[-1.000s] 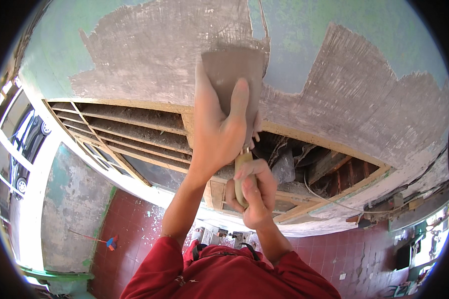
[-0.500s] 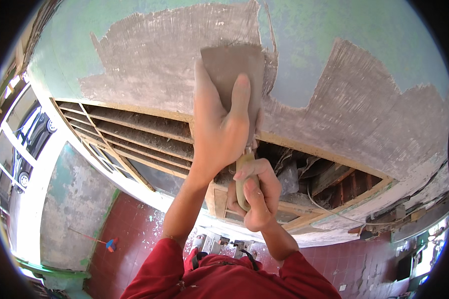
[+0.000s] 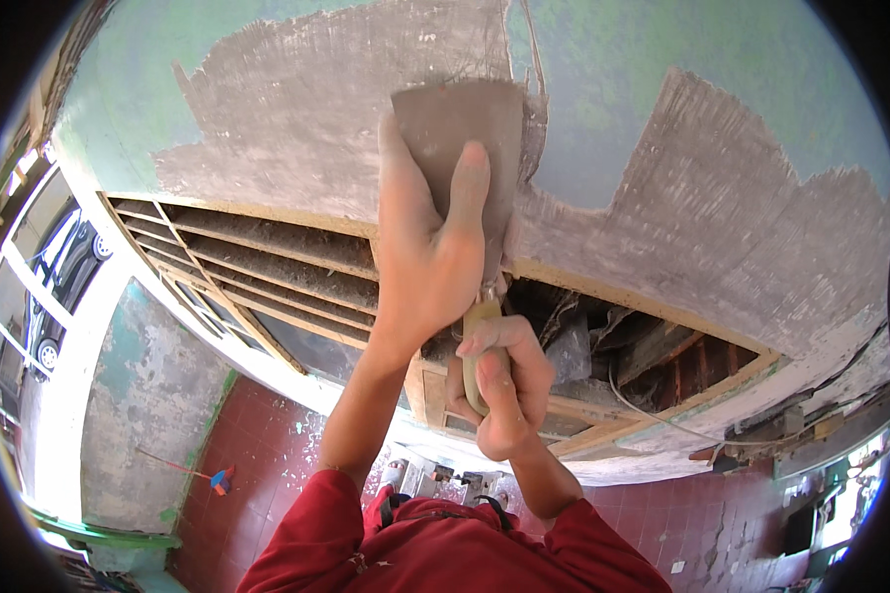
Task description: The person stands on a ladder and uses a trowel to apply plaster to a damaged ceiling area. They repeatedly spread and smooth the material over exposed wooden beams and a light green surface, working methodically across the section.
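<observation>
A wide, dust-grey paint scraper (image 3: 470,114) lies with its blade edge against the wall (image 3: 336,99), where grey plaster shows between patches of green paint (image 3: 583,138). My left hand (image 3: 430,267) grips the blade, its thumb stretched along the face and another finger along the left side. Below it, my right hand (image 3: 509,381) is wrapped around the scraper's pale yellowish handle (image 3: 481,321). Dust coats the fingers of both hands.
Below the plaster run a slatted wooden vent (image 3: 267,242) and a wood-framed opening (image 3: 663,361) with debris and a loose cable (image 3: 653,420). Far down, paint flakes litter a red tiled floor (image 3: 257,450), where a blue-headed broom (image 3: 220,481) lies. A parked car (image 3: 64,287) is outside at left.
The scraper and both hands have shifted slightly up and to the left along the wall. My grip on the blade and handle looks the same.
</observation>
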A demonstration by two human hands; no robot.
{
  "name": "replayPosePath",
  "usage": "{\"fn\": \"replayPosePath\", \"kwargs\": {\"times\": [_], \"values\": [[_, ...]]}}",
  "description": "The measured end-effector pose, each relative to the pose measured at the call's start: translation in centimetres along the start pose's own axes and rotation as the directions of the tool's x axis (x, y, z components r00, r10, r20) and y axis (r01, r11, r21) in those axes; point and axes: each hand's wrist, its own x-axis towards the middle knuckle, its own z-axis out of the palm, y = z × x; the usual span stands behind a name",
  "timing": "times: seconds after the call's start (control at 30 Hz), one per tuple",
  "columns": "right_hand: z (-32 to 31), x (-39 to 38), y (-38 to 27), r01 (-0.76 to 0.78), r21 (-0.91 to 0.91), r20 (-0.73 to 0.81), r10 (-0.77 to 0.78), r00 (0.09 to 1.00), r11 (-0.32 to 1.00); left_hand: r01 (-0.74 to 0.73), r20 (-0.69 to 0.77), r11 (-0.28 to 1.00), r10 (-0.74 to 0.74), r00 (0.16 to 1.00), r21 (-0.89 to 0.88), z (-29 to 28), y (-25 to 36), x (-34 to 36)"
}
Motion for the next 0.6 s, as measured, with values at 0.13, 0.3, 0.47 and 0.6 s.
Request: {"fn": "replayPosePath", "kwargs": {"times": [0.13,0.3,0.47,0.6], "values": [[0.1,-0.5,-0.1,-0.022,0.008,0.003,0.022,1.000,1.000,-0.086,-0.021,0.992,0.088,0.996,0.091,-0.3,-1.3,0.3],[1.0,1.4,-0.7,-0.002,0.001,-0.008,0.002,1.000,1.000,-0.033,0.008,0.997,0.033,0.999,-0.070,0.4,1.0,1.2],[0.4,-0.3,0.0,0.011,0.004,0.009,-0.011,1.000,1.000,-0.035,-0.004,0.998,0.035,0.999,-0.053,-0.1,-0.6,0.0],[0.7,1.5,-1.0,0.003,0.006,0.002,-0.003,1.000,1.000,-0.098,-0.040,0.994,0.100,0.994,0.056,-0.2,0.2,1.4]]}}
